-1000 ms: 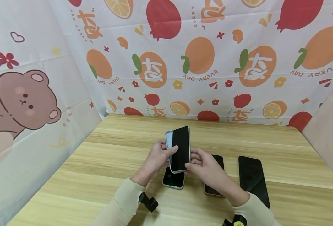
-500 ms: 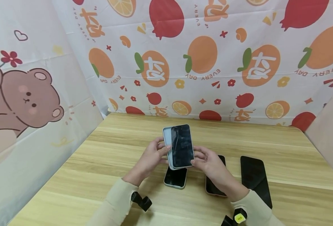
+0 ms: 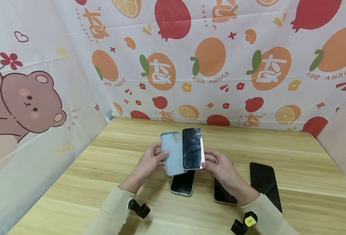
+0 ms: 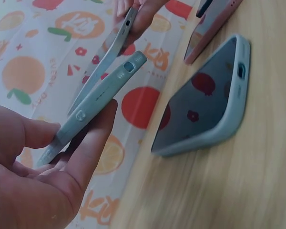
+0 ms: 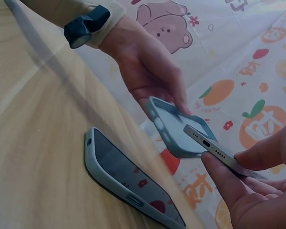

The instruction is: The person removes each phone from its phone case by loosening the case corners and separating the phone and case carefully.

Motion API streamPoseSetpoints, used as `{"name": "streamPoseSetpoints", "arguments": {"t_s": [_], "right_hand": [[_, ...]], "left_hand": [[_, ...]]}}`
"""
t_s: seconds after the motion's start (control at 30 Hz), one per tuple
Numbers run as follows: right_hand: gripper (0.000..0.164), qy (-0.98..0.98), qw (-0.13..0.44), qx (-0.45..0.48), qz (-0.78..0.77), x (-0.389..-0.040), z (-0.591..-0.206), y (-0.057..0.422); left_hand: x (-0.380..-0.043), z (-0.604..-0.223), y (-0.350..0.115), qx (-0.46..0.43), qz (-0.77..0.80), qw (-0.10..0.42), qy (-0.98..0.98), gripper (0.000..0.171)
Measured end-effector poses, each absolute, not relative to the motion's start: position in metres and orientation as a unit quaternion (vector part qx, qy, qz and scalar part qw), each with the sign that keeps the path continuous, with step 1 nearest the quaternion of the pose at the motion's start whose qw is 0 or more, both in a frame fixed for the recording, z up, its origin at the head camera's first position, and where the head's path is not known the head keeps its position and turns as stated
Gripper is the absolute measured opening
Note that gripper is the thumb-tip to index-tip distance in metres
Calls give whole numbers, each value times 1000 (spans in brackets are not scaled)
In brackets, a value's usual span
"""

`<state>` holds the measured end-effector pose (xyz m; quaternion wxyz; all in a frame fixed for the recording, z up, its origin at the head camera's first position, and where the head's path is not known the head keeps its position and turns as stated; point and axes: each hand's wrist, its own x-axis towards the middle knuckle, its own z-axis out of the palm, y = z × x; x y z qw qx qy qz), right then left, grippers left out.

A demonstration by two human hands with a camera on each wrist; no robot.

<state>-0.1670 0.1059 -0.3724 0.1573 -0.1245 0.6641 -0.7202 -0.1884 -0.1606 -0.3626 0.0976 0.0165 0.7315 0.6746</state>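
While curled left fingers (image 3: 158, 156) grip case (image 3: 173, 157), phone (image 3: 193, 152) pinched between right fingers (image 3: 211, 162).

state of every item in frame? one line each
light blue case: empty, off the phone, held up by left hand
bare phone: uncased, screen dark, held by right hand
blue-cased phone: flat on table, screen up
pink-cased phone: flat, partly under the right hand
black phone: flat, screen dark
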Motion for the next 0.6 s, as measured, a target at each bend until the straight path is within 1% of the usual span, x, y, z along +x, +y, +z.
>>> {"name": "streamPoseSetpoints", "arguments": {"t_s": [0.33, 0.6], "right_hand": [[48, 671, 161, -73, -720, -185, -373, 109], [52, 662, 161, -57, -730, -203, -378, 106]], "left_hand": [[-185, -365, -189, 11, 648, 99, 755, 47], [-182, -370, -204, 4, 623, 103, 775, 42]]}}
